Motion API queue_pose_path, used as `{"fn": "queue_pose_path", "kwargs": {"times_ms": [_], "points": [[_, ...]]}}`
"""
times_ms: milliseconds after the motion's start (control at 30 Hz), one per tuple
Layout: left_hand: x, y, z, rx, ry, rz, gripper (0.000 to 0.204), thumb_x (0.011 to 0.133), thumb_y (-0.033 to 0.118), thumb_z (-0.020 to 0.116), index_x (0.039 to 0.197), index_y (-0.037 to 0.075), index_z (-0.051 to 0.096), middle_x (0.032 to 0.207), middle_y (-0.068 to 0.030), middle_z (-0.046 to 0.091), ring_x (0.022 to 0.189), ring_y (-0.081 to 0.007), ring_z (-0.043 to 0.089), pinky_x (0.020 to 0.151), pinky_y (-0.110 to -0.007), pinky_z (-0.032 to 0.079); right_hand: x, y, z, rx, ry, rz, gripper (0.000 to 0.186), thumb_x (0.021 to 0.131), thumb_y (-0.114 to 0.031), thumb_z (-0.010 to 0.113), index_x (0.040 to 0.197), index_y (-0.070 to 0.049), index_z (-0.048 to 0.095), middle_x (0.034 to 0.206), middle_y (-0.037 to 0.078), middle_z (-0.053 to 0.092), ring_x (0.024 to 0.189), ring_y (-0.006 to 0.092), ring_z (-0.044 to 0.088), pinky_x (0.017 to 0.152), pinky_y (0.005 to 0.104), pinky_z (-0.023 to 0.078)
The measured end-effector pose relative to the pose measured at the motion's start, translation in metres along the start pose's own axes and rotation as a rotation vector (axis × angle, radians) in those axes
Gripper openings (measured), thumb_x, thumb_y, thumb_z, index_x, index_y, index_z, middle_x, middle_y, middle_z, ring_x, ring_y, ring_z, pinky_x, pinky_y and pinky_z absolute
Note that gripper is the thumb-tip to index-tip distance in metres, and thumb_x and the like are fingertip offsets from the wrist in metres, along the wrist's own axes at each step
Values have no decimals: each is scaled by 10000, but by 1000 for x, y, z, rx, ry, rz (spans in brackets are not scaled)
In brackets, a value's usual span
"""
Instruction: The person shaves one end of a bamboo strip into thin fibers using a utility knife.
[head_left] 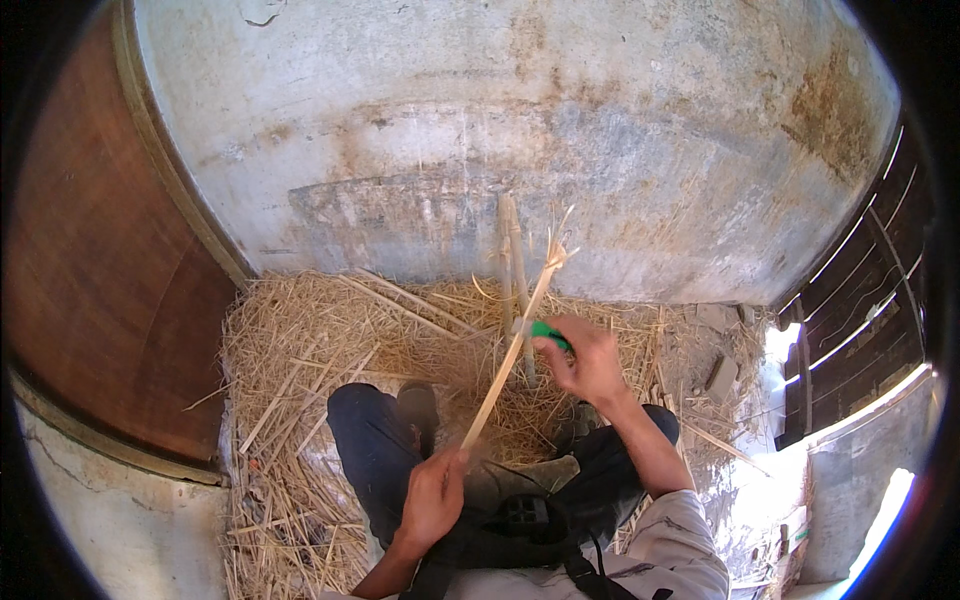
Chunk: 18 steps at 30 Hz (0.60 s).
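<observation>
My left hand (434,498) is closed around the near end of a pale bamboo strip (506,372). The strip slants away from me, up and to the right, over my lap. At its far end, thin shavings (556,256) curl and stick out. My right hand (585,360) grips a green-handled tool (551,336), which looks like a knife. Its working end meets the strip a little past the middle; the blade itself can hardly be made out.
Straw-like bamboo shavings (300,330) cover the floor around my legs. Two bamboo poles (507,240) lean upright against the stained wall (400,180) ahead. Several split strips (405,300) lie at the left. A brown door panel (110,270) stands left, slatted boards (860,290) right, a brick-like block (721,377) nearby.
</observation>
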<state>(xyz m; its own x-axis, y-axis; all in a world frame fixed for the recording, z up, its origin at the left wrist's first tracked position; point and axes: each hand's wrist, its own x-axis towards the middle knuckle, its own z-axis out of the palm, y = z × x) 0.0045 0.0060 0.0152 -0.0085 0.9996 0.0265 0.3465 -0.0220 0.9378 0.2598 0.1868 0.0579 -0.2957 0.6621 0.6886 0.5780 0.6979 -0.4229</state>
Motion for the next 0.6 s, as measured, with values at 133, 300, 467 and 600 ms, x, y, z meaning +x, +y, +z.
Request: {"fn": "queue_pose_path", "kwargs": {"times_ms": [133,300,467,600], "points": [[-10,-6,1,36,-20,11,240,1145,137,581,1021,-54,655,826,-258,604,709,-465,585,659,-484,464,8,20,-9,-68,52,66,232,977,-200,838,1133,-32,802,953,189,800,787,355,790,702,432,619],[-15,0,-1,-12,-23,3,287,1154,165,572,971,-49,631,797,-239,604,704,-447,617,661,-483,474,13,28,-18,-83,21,114,215,983,-191,825,1116,-23,806,942,190,797,767,362,774,708,426,606],[-17,-9,-5,-54,-94,-118,338,1180,211,550,971,-38,641,747,-168,597,592,-276,616,609,-430,505,14,24,-17,-42,-19,189,228,1030,-238,780,1108,-25,807,875,156,770,673,322,712,656,394,568],[-16,-16,-9,-305,-190,-261,407,1203,294,530,967,-13,655,730,-48,566,572,-129,558,549,-337,531,9,48,-19,769,-288,671,364,1137,-371,650,1114,-39,798,732,6,608,551,148,514,541,323,431]]}}
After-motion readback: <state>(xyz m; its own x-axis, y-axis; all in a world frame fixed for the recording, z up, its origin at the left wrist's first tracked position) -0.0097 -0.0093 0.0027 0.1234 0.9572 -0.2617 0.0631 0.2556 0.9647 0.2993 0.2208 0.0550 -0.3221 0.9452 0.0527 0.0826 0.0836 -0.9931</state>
